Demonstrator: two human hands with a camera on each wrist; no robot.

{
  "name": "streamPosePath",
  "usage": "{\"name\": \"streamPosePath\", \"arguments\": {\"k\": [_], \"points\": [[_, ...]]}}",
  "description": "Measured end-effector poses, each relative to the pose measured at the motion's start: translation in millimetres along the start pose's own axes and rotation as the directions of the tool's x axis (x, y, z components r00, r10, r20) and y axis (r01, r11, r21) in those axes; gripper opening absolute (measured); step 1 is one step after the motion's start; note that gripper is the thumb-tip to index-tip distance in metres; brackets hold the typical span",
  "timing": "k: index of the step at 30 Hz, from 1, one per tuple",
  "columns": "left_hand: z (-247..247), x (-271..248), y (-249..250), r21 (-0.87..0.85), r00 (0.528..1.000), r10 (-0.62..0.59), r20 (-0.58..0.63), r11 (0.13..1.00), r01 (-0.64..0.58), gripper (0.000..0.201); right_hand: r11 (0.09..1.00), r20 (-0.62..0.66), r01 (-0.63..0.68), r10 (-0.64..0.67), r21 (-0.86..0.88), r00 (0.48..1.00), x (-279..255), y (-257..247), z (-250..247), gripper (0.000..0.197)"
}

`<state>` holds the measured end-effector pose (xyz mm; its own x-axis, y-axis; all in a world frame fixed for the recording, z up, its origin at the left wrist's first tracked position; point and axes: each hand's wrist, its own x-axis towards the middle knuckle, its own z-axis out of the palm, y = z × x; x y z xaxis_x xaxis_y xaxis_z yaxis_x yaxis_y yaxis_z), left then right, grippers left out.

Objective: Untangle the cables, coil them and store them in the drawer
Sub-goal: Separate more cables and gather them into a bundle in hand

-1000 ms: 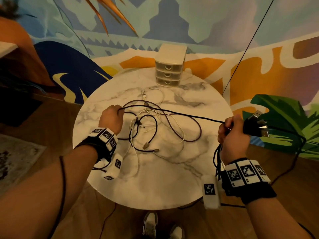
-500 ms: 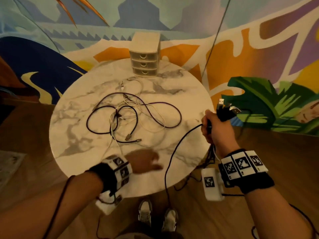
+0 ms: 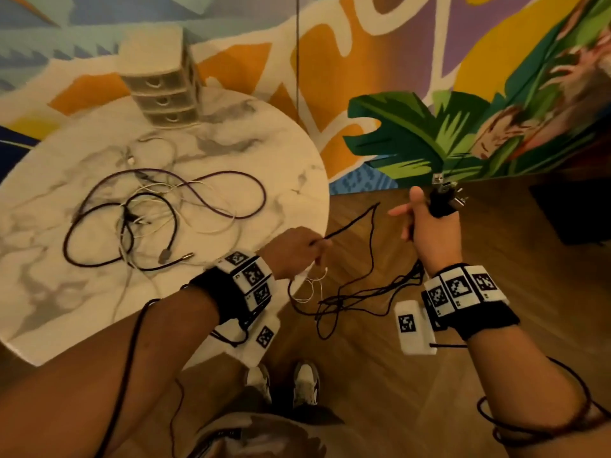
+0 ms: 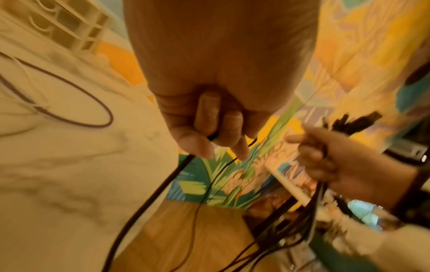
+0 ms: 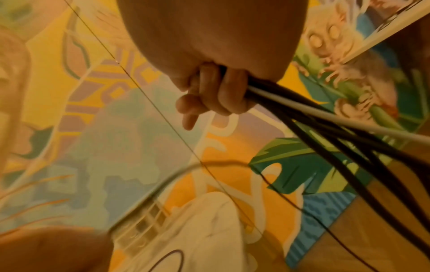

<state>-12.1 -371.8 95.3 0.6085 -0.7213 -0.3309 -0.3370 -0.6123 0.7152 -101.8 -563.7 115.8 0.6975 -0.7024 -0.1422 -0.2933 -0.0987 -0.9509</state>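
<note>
A tangle of dark and white cables (image 3: 158,213) lies on the round marble table (image 3: 66,309). At the table's right edge my left hand (image 3: 297,249) pinches a black cable (image 3: 350,223); the left wrist view shows my left hand (image 4: 218,134) with fingers curled round the black cable (image 4: 163,184). My right hand (image 3: 426,226), out over the floor, grips a bundle of cables with plug ends (image 3: 444,198) sticking up from the fist. In the right wrist view my right hand (image 5: 216,95) grips the dark and white bundle (image 5: 325,125). Loose loops (image 3: 350,302) hang between the hands.
A small beige three-drawer unit (image 3: 162,77), drawers closed, stands at the table's far edge. A painted mural wall (image 3: 429,94) lies behind. Wooden floor (image 3: 496,242) spreads to the right, and my shoes (image 3: 281,381) show below. A thin dark line (image 3: 297,61) hangs vertically by the wall.
My left hand left the tangle, swept across the table front and now pinches the black cable at the right edge. That cable has come off the table. The view swung right.
</note>
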Motion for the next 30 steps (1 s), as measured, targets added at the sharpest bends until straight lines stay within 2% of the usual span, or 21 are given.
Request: {"name": "streamPosePath", "arguments": {"k": [2,4,6,8,9,11,14,16,19,20,21,22,23,25,27,28,30], "points": [[25,0,-19,0.054,0.989,-0.077,0.128,0.996,0.071,0.041,1.000,-0.031,-0.019,0.018,-0.017,0.999,1,9,-15,0.049],[52,-2,-45,0.121,0.957,-0.190,0.217,0.979,0.167,0.034,0.999,-0.027,-0.037,0.036,-0.036,0.999,-1,15,-22,0.048],[71,-7,-60,0.035,0.920,-0.289,0.264,0.956,0.290,0.028,0.997,-0.034,-0.053,0.051,-0.057,0.998,-2,18,-26,0.049],[72,-9,-55,-0.100,0.948,-0.256,0.191,0.955,0.278,0.028,0.997,-0.041,-0.049,0.046,-0.060,0.998,-1,19,-31,0.046],[66,-6,-47,-0.149,0.977,-0.194,0.092,0.967,0.206,0.028,0.997,-0.041,-0.037,0.034,-0.063,0.999,0,21,-34,0.045],[44,0,-20,-0.292,0.994,-0.073,-0.082,0.955,0.046,0.032,0.996,-0.050,-0.023,0.019,-0.084,0.999,2,25,-39,0.043],[7,3,22,-0.557,0.990,0.064,-0.129,0.821,-0.126,0.039,0.990,-0.068,-0.048,0.039,-0.133,0.997,3,33,-41,0.045],[-10,1,39,-0.680,0.983,0.110,-0.148,0.710,-0.182,0.041,0.982,-0.069,-0.067,0.056,-0.179,0.996,4,37,-39,0.050],[-21,0,46,-0.882,0.986,-0.005,-0.166,0.448,-0.146,0.044,0.965,-0.066,-0.096,0.082,-0.243,0.994,5,44,-35,0.051],[-22,2,44,-0.919,0.987,-0.045,-0.152,0.374,-0.124,0.044,0.961,-0.068,-0.103,0.088,-0.257,0.994,5,47,-34,0.050],[-21,5,42,-0.937,0.989,-0.075,-0.129,0.337,-0.096,0.044,0.955,-0.071,-0.107,0.091,-0.277,0.993,6,49,-34,0.049],[-20,6,39,-0.938,0.991,-0.096,-0.089,0.342,-0.051,0.043,0.949,-0.076,-0.111,0.093,-0.296,0.993,6,51,-34,0.049],[-17,8,33,-0.918,0.993,-0.111,-0.039,0.396,0.008,0.043,0.941,-0.082,-0.114,0.092,-0.317,0.992,8,51,-34,0.048],[-14,11,20,-0.792,0.992,-0.111,0.059,0.600,0.114,0.043,0.925,-0.101,-0.111,0.080,-0.362,0.992,12,49,-38,0.045],[-11,16,6,-0.582,0.987,-0.099,0.130,0.798,0.157,0.044,0.918,-0.140,-0.095,0.044,-0.385,0.989,16,47,-44,0.041],[-9,18,-1,-0.482,0.984,-0.103,0.143,0.862,0.160,0.043,0.918,-0.160,-0.079,0.017,-0.389,0.987,19,46,-47,0.040],[1,22,-13,-0.335,0.982,-0.132,0.133,0.927,0.170,0.041,0.918,-0.193,-0.047,-0.032,-0.393,0.981,23,42,-54,0.037]]}}
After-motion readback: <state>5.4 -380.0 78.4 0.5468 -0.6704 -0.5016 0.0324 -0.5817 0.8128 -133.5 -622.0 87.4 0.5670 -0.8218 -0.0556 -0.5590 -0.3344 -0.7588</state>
